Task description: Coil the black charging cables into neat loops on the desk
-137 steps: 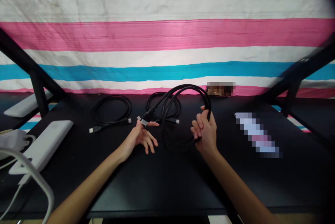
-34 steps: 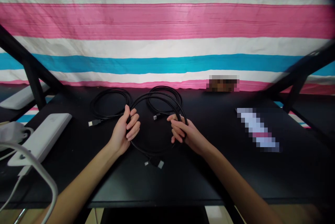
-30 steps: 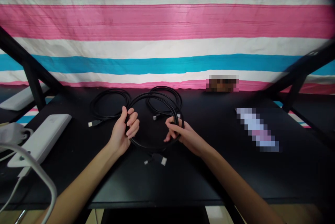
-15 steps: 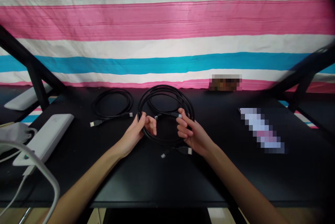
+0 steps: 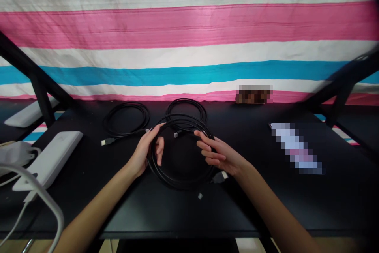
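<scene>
A coil of black cable (image 5: 174, 184) is held between my two hands low over the desk. My left hand (image 5: 146, 150) grips the coil's left side, thumb outside and fingers curled through the ring. On the opposite side my right hand (image 5: 219, 151) wraps its fingers round the loops. A USB plug (image 5: 220, 177) with a pale metal end sticks out below my right hand. Nearer the desk's front edge shows a small metal connector tip (image 5: 200, 196); its body blends into the dark surface.
Two more coiled black cables lie behind: a left coil (image 5: 106, 124) and a middle coil (image 5: 186, 100), partly covered. A white power bank (image 5: 55, 158) with white cords is at left. A blurred-out long item (image 5: 296, 148) lies right. Striped cloth (image 5: 189, 24) hangs behind the black desk (image 5: 266, 205).
Both hands have brought the coil toward me and down, slightly left, uncovering more of the middle coil behind. The hanging plug ends have shifted nearer the front edge and to the right.
</scene>
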A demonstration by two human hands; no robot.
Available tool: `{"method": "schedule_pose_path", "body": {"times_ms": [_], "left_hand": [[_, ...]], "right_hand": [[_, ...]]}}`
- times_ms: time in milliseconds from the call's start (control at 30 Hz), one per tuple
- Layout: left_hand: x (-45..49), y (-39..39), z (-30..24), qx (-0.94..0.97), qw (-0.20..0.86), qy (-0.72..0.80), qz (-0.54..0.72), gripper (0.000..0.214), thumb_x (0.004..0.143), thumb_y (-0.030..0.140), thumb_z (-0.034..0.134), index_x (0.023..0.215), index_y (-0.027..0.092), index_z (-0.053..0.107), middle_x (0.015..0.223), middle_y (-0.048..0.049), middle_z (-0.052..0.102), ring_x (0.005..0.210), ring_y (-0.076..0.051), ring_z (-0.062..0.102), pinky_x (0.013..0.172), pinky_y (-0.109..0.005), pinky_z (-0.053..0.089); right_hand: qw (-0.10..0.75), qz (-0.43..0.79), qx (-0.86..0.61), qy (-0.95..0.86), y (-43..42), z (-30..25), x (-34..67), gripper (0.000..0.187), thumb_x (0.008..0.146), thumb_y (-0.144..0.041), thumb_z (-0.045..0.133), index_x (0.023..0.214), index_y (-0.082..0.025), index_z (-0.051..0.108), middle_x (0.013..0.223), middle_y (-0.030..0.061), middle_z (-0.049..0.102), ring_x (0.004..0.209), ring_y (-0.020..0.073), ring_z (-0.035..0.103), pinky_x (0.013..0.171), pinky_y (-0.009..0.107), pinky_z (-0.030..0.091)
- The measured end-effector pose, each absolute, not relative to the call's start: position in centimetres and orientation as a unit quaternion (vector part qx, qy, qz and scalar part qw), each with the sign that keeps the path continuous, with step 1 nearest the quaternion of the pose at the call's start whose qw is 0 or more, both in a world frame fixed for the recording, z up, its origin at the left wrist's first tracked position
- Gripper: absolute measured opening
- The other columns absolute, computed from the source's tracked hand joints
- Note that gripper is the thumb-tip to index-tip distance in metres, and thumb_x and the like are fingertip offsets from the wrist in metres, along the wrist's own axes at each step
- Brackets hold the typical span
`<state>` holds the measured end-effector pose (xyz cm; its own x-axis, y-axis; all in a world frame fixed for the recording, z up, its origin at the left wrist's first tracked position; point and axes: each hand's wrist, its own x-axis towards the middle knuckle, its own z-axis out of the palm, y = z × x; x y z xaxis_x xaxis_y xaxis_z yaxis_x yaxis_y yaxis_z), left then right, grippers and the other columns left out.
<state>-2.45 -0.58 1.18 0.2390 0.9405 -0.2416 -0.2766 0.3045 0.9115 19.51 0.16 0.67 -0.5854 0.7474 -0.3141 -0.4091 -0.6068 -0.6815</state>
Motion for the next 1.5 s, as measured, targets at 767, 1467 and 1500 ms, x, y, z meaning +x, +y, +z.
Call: {"method": "schedule_pose_path", "body": {"times_ms": [767, 1467, 1500], "left_hand": [[-3.8, 0.1, 0.7, 0.226, 0.882, 0.253, 0.327, 0.029, 0.094, 0.031, 0.034, 0.084, 0.015, 0.055, 0.043, 0.0095, 0.031, 0.029, -0.003, 0.003, 0.022, -0.01, 0.018], [-3.0, -0.3, 0.5, 0.363, 0.793, 0.332, 0.359, 0.034, 0.092, 0.037, 0.044, 0.072, 0.012, 0.055, 0.045, 0.009, 0.029, 0.032, -0.001, 0.013, 0.029, -0.014, 0.009], [-2.8, -0.4, 0.4, 0.386, 0.771, 0.347, 0.368, 0.031, 0.091, 0.038, 0.045, 0.076, 0.013, 0.056, 0.046, 0.0089, 0.031, 0.032, 0.0, 0.015, 0.029, -0.013, 0.01]], "right_hand": [[0.383, 0.683, -0.406, -0.47, 0.6, 0.1, 19.2, 0.039, 0.09, -0.04, 0.048, 0.124, -0.024, 0.056, 0.077, -0.001, 0.058, 0.041, 0.0023, 0.03, 0.04, 0.016, 0.043], [0.395, 0.673, -0.446, -0.438, 0.7, 0.4, 19.3, 0.034, 0.085, -0.04, 0.056, 0.11, -0.019, 0.067, 0.062, -0.0035, 0.052, 0.034, -0.0009, 0.027, 0.031, 0.014, 0.018], [0.397, 0.67, -0.446, -0.441, 0.6, 0.4, 19.3, 0.033, 0.084, -0.039, 0.057, 0.109, -0.019, 0.068, 0.061, -0.004, 0.052, 0.034, -0.0013, 0.027, 0.031, 0.014, 0.017]]}}
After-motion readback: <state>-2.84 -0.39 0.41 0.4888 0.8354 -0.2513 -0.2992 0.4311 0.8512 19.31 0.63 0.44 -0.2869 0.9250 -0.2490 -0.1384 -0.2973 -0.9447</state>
